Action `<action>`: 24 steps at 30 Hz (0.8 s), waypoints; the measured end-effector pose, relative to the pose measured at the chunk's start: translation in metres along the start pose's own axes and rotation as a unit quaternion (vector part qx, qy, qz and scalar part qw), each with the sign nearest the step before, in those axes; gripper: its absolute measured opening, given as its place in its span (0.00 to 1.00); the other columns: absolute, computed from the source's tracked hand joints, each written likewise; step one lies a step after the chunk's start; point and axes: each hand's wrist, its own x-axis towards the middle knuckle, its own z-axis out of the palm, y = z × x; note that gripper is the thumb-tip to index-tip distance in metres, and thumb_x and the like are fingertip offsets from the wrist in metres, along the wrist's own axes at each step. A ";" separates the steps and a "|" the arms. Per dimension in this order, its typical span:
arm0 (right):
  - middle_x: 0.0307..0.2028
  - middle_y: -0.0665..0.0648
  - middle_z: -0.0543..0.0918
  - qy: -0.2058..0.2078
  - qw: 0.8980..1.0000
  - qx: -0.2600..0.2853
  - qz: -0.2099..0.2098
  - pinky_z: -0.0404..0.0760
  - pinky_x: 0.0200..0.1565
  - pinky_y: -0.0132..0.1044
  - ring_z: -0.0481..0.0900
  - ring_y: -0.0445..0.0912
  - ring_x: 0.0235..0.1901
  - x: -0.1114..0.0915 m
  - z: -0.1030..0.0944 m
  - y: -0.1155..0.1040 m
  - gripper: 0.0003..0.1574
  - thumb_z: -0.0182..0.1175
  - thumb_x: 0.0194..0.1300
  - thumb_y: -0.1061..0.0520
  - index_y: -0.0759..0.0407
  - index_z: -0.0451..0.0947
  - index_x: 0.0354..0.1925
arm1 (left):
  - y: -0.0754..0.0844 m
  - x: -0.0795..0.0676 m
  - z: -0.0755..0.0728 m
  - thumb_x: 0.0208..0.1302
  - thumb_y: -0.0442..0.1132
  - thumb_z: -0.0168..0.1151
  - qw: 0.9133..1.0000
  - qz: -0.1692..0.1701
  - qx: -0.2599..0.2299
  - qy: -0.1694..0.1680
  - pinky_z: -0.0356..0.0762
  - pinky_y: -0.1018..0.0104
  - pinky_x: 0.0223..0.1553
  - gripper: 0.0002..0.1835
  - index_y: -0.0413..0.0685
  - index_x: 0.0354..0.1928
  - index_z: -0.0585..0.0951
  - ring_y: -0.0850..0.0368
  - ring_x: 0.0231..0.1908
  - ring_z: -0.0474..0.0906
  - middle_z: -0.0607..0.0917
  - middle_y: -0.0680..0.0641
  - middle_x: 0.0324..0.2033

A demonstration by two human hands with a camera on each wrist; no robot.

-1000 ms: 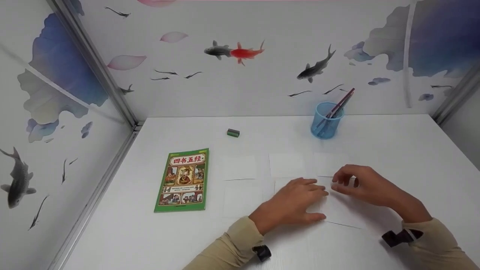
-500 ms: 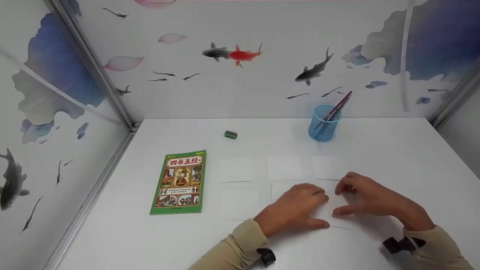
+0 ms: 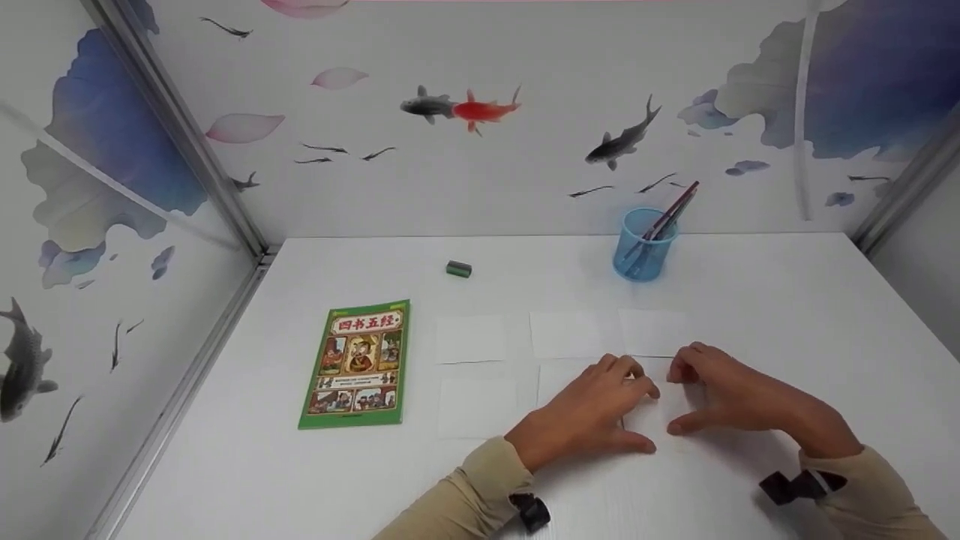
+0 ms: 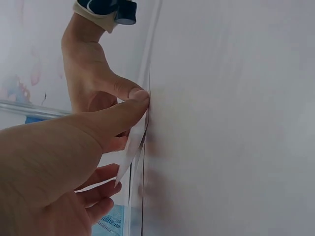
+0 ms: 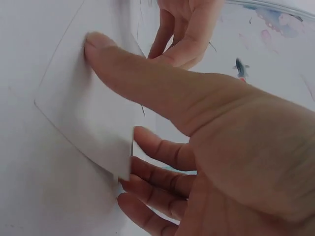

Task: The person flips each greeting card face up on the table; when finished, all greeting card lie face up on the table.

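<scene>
Pinching: your left hand (image 3: 585, 414) and right hand (image 3: 735, 396) hold one tilted paper sheet (image 5: 91, 113), lower right of the head view.
Green book (image 3: 355, 366): left of centre.

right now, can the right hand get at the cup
Probably yes: nothing upright stands between the right hand and the cup, just a flat card. It is touching another card, though, so it would likely have to leave that first.
</scene>
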 end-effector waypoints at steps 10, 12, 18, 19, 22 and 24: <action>0.42 0.48 0.88 0.058 0.990 0.109 -0.069 0.82 0.39 0.30 0.82 0.39 0.38 0.003 -0.006 0.016 0.18 0.77 0.68 0.48 0.50 0.82 0.50 | 0.001 0.000 -0.001 0.72 0.63 0.69 0.999 -0.003 -0.012 0.037 0.72 0.74 0.67 0.25 0.64 0.65 0.84 0.61 0.62 0.71 0.79 0.55 0.61; 0.43 0.50 0.90 0.081 0.985 0.134 -0.068 0.81 0.36 0.30 0.84 0.40 0.37 0.003 -0.007 0.014 0.17 0.76 0.69 0.49 0.51 0.84 0.51 | 0.001 0.000 -0.002 0.74 0.61 0.68 0.998 -0.005 -0.039 0.051 0.72 0.75 0.65 0.23 0.63 0.64 0.84 0.61 0.61 0.72 0.80 0.55 0.61; 0.48 0.55 0.90 0.152 0.969 0.189 -0.051 0.85 0.40 0.31 0.89 0.41 0.45 -0.002 -0.012 0.000 0.13 0.71 0.74 0.50 0.53 0.85 0.52 | 0.005 0.002 -0.009 0.78 0.56 0.66 0.983 -0.015 -0.165 0.078 0.74 0.82 0.60 0.20 0.57 0.63 0.83 0.66 0.57 0.77 0.85 0.57 0.58; 0.48 0.54 0.90 0.162 0.967 0.190 -0.051 0.86 0.41 0.32 0.89 0.41 0.45 -0.003 -0.012 -0.003 0.11 0.70 0.75 0.50 0.52 0.86 0.51 | 0.006 0.002 -0.010 0.78 0.55 0.65 0.977 -0.021 -0.197 0.079 0.76 0.82 0.58 0.20 0.55 0.63 0.82 0.67 0.55 0.79 0.86 0.57 0.57; 0.45 0.52 0.89 0.180 0.962 0.198 -0.055 0.85 0.39 0.32 0.86 0.43 0.40 -0.005 -0.013 -0.011 0.08 0.68 0.78 0.49 0.49 0.86 0.50 | 0.009 0.004 -0.013 0.79 0.54 0.65 0.948 -0.042 -0.306 0.075 0.81 0.83 0.50 0.20 0.52 0.63 0.80 0.72 0.49 0.82 0.87 0.56 0.53; 0.44 0.53 0.88 0.173 0.959 0.212 -0.071 0.86 0.40 0.32 0.86 0.44 0.38 -0.006 -0.014 -0.016 0.08 0.63 0.81 0.51 0.51 0.86 0.51 | 0.011 0.004 -0.013 0.79 0.55 0.65 0.926 -0.055 -0.368 0.069 0.83 0.81 0.47 0.21 0.52 0.62 0.79 0.73 0.46 0.83 0.87 0.57 0.52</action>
